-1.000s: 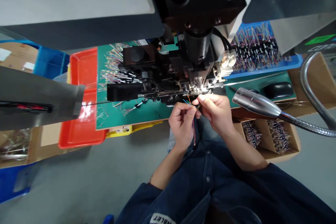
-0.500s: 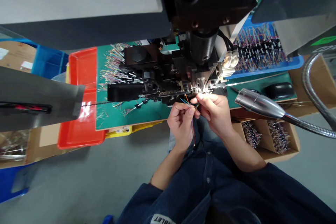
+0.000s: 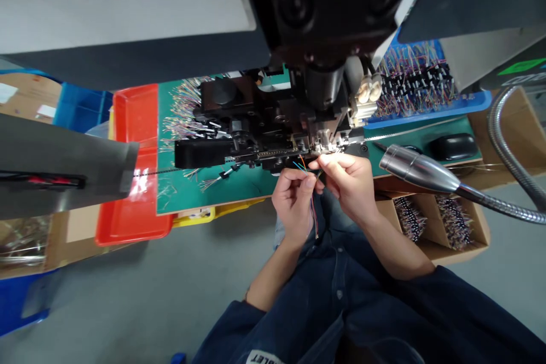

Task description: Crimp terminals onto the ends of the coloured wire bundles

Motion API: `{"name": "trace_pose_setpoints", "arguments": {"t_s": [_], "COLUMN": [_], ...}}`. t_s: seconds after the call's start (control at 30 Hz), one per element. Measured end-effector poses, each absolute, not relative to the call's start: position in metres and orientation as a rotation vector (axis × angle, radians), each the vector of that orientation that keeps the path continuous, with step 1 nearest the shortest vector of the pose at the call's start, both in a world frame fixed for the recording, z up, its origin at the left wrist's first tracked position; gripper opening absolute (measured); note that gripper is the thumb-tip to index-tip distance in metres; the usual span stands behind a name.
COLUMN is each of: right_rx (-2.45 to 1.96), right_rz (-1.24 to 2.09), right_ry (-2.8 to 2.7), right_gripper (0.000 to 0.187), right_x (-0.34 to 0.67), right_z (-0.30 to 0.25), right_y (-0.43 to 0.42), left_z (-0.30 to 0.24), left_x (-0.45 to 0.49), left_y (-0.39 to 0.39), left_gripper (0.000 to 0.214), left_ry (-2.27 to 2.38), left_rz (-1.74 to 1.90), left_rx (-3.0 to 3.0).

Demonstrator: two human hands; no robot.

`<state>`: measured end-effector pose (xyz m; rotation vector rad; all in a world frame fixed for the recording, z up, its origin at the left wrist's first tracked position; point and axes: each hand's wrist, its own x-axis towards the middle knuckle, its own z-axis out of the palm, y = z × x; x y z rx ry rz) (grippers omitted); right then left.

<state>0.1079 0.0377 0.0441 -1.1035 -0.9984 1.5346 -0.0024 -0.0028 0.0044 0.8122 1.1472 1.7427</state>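
Note:
Thin coloured wires [image 3: 314,217] run through the fingers of my left hand [image 3: 295,196], which is closed in a pinch. Blue and orange wire ends fan out above its thumb, and darker strands hang below. Close beside it, my right hand [image 3: 350,185] pinches wires of the same bunch at the front of a crimping machine [image 3: 326,139]. Its fingertips are right at the machine's lit metal working point; which strand lies there is too small to tell. A metal terminal strip [image 3: 157,172] enters the machine from the left.
A red tray [image 3: 132,222] and wire bundles [image 3: 187,108] lie left on the green mat [image 3: 222,190]. A gooseneck lamp [image 3: 420,169] reaches in from the right. Behind it stands a blue tray [image 3: 473,103] of wire assemblies; below, a cardboard box [image 3: 480,236] holds more.
My head view has shifted slightly. Both hands keep their pinch on the wires at nearly the same spot, and the machine's upper part appears slightly lower in view.

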Motion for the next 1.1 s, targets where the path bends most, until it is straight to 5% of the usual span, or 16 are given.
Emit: {"name": "trace_pose_setpoints", "arguments": {"t_s": [0.2,1.1], "right_rx": [-1.08,-1.041], "right_rz": [1.391,1.402], "right_ry": [-1.122,-1.283], "right_gripper": [0.024,0.034], "right_x": [0.109,0.116], "right_z": [0.058,0.056], "right_y": [0.033,0.035], "left_z": [0.005,0.007], "left_x": [-0.002,-0.004], "left_y": [-0.005,-0.008], "left_gripper": [0.03,0.036], "left_ry": [1.116,1.056], "left_rz": [1.748,1.668], "left_rx": [0.796,0.809]}}
